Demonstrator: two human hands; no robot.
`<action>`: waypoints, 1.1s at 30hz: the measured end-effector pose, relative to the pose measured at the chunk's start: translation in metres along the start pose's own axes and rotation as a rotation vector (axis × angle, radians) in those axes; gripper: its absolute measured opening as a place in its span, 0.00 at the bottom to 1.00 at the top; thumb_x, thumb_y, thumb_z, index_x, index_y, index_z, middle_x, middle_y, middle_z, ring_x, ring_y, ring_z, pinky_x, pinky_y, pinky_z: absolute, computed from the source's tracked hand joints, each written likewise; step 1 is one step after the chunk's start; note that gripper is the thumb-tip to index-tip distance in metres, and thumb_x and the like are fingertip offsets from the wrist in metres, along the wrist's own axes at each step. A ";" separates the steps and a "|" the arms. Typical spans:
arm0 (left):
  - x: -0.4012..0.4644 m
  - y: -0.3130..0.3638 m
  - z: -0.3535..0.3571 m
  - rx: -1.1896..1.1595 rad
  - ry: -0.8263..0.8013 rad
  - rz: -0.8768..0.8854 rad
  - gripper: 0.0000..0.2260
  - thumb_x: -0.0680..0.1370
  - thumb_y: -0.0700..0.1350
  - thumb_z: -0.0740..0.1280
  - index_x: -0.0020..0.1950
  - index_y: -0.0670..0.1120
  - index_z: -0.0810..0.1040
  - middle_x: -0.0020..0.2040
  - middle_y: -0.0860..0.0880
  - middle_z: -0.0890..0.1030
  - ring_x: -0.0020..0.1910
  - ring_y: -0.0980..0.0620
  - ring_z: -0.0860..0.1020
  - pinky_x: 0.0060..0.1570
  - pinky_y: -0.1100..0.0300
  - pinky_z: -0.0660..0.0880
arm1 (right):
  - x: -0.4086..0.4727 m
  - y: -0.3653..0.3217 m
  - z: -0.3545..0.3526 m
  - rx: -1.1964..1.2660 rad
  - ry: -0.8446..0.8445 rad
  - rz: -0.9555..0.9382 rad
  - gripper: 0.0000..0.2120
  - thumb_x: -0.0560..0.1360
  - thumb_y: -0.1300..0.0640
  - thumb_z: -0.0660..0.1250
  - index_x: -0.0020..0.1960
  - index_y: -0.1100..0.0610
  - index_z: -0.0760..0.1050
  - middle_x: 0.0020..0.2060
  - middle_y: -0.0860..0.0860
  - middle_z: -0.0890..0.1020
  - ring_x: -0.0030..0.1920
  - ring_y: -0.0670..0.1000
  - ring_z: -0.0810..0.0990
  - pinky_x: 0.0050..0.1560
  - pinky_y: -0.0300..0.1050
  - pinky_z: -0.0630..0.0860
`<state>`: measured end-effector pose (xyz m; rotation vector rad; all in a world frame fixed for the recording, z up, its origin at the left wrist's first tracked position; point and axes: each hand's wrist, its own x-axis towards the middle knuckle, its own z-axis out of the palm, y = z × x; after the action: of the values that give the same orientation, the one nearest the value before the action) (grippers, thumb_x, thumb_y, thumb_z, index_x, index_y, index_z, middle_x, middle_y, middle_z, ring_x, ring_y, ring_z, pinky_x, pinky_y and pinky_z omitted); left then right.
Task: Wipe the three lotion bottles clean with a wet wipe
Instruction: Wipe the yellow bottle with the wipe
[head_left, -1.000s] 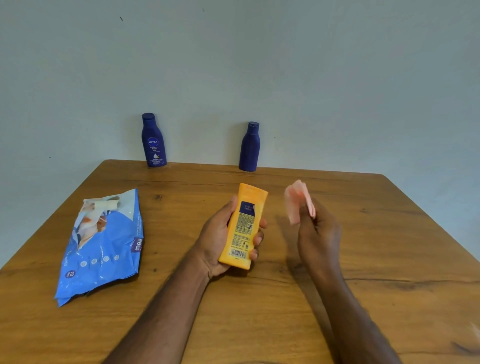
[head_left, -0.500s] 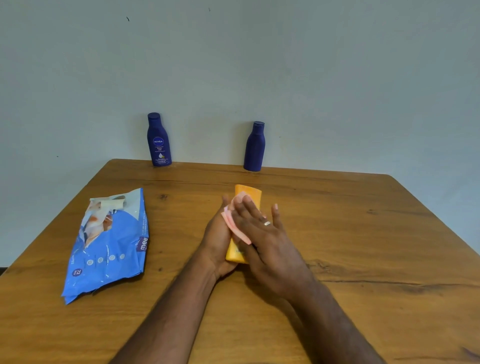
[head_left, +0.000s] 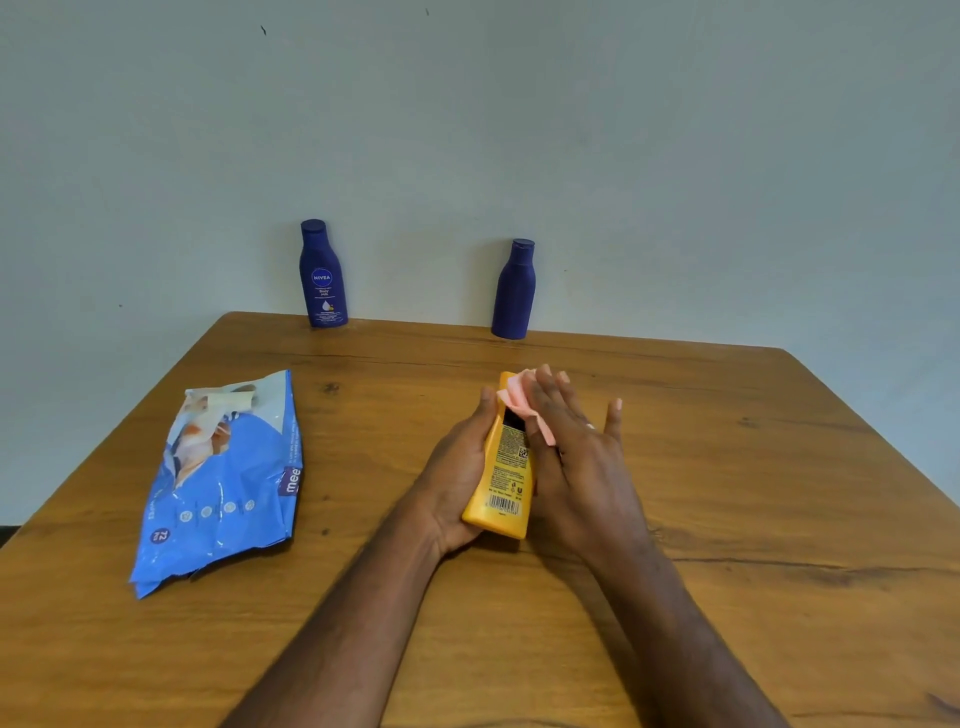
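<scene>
Currently, left hand (head_left: 457, 467) is gripping the yellow lotion bottle (head_left: 506, 462) while right hand (head_left: 576, 457), fingers flat, is pressing the pink wet wipe (head_left: 524, 405) onto it; beyond them, two blue Nivea bottles (head_left: 321, 275) (head_left: 514, 291) are apparently awaiting wiping.

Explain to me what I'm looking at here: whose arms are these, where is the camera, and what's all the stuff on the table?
No machine here: these are a person's two bare arms, filmed by a wide-angle camera worn on the head, looking forward and down. The left hand grips a yellow lotion bottle, label side up. The right hand presses a pink wet wipe flat against the bottle's upper end with straight fingers. On the wooden table lies a blue pack of wet wipes, left of the arms. Two dark blue lotion bottles stand upright at the far edge by the wall: a Nivea bottle with its label showing, and a plain-looking blue bottle to its right.
</scene>
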<state>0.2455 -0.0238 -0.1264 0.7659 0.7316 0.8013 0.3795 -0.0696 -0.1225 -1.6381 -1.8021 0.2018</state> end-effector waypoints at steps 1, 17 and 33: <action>0.001 0.000 0.000 0.028 0.003 0.004 0.23 0.81 0.63 0.59 0.64 0.49 0.82 0.61 0.38 0.83 0.64 0.37 0.79 0.64 0.42 0.74 | -0.001 -0.001 0.001 0.020 0.012 0.014 0.23 0.86 0.49 0.52 0.80 0.42 0.52 0.78 0.39 0.55 0.80 0.41 0.47 0.79 0.59 0.34; 0.005 -0.006 0.001 -0.068 -0.085 0.008 0.21 0.82 0.55 0.60 0.62 0.41 0.82 0.53 0.39 0.82 0.49 0.44 0.82 0.50 0.49 0.77 | -0.007 -0.004 0.002 0.151 0.253 0.136 0.27 0.84 0.57 0.58 0.81 0.47 0.56 0.69 0.54 0.76 0.64 0.53 0.79 0.61 0.48 0.79; 0.008 0.018 -0.035 -0.387 0.126 0.127 0.25 0.84 0.57 0.57 0.69 0.39 0.75 0.58 0.40 0.83 0.52 0.45 0.83 0.51 0.49 0.78 | -0.013 -0.018 0.009 0.102 -0.356 -0.393 0.22 0.80 0.52 0.58 0.73 0.48 0.72 0.76 0.42 0.67 0.79 0.38 0.53 0.78 0.64 0.35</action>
<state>0.2154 0.0022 -0.1319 0.4175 0.6178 1.0766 0.3591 -0.0826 -0.1243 -1.2002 -2.2988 0.4191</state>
